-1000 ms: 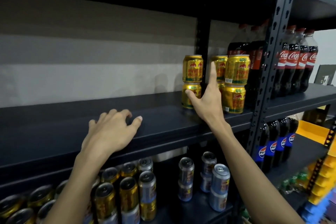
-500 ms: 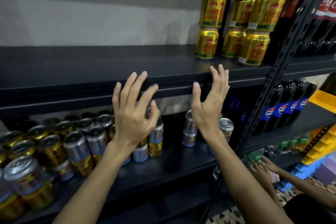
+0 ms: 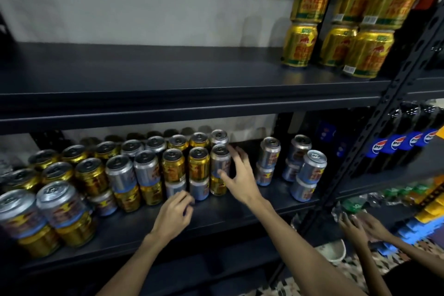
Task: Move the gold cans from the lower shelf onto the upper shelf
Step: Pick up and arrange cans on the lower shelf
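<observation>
On the lower shelf, gold cans stand mixed among silver cans. Likely reach step: right hand hovers, fingers apart; left hand loosely curled, empty. Next: grip a gold can, lift to upper shelf.

Stacked cans on upper shelf, right end; mixed cans below.

At 1 o'clock, gold cans: glossy metal, strong sheen. Upper shelf: dark, matt, smooth board. At 3 o'clock, bottles: shiny dark plastic.
</observation>
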